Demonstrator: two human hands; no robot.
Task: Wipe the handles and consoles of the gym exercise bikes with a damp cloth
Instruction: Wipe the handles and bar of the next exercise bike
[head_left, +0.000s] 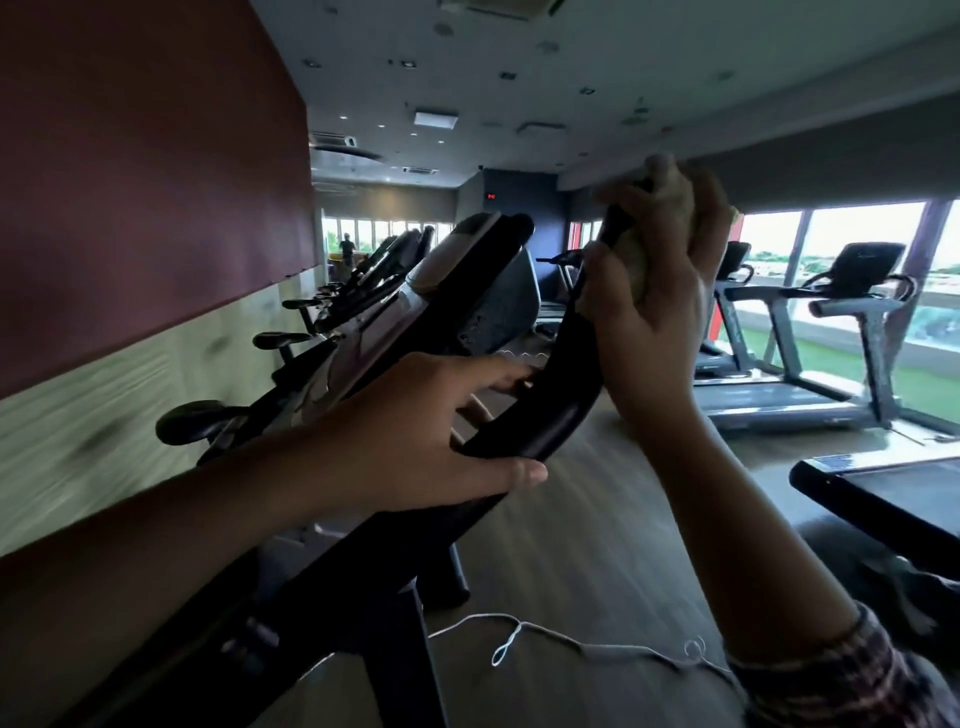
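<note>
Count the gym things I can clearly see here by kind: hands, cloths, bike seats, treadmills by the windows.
Hands: 2, left and right
Cloth: 1
Bike seats: 3
Treadmills: 2
Total: 8

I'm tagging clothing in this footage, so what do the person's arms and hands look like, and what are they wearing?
Both hands are bare: no gloves, rings or watch show. The left hand comes off a forearm that is bare as far as the frame shows. The right hand has a bare forearm too, ending at a dark plaid sleeve with reddish and pale lines, bunched near the elbow.
</note>
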